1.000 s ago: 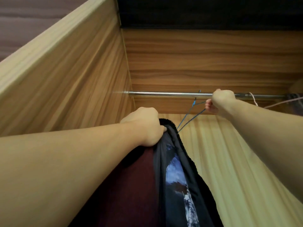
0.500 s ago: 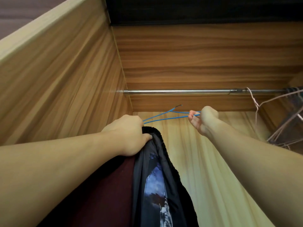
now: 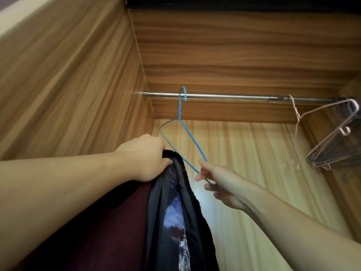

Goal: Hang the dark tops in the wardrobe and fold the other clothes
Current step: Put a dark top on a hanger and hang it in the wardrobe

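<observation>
Inside the wardrobe (image 3: 58,75) we see the blue wire hanger (image 3: 182,122) hooked over the metal rail (image 3: 224,96). The left hand (image 3: 145,157) grips the collar of the black printed top (image 3: 175,212) just below it; the right hand (image 3: 218,184) pinches the hanger's lower corner. Pale hangers (image 3: 328,132) hang at far right.

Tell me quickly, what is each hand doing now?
Left hand: closed, holding the black printed top at its collar.
Right hand: fingers pinching the lower end of the blue wire hanger, hooked on the metal rail.
</observation>
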Demonstrator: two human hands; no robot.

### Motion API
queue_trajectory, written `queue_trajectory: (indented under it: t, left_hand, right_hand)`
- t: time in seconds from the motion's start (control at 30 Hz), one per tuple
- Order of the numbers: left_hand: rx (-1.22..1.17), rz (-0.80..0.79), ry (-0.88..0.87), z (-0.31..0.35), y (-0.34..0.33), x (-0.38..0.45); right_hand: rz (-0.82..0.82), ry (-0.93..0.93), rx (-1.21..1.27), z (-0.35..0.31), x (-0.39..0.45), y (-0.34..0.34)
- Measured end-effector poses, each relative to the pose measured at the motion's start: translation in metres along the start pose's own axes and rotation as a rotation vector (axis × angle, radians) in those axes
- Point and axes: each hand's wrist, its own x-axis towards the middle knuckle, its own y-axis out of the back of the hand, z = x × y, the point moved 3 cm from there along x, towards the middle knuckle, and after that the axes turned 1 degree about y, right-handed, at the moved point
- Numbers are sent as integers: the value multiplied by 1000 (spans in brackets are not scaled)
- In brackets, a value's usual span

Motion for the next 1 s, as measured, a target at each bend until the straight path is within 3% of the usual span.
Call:
queue_trajectory:
  t: [0.07, 0.13, 0.3, 0.67, 0.83, 0.9, 1.0]
  left_hand:
    - [1, -18, -13, 3, -3, -2]
    - [18, -23, -39, 7, -4, -2]
    - [4, -37, -56, 10, 0, -5]
    - [-181, -28, -261, 62, 27, -25]
    - [-309, -15, -399, 93, 46, -48]
    - [-344, -48, -445, 96, 48, -58]
    - [-438, -107, -461, 97, 52, -76]
  right_hand:
    - [-167, -127, -274, 11, -19, -4]
    - [-182, -136, -398, 15, -32, -15]
    - [-48, -61, -283, 2, -43, -33]
    - [-71, -260, -283, -10, -152, 57]
    - [402, -121, -578, -31, -209, 65]
    - [454, -143, -458, -27, -232, 58]
    - [350, -236, -318, -26, -267, 45]
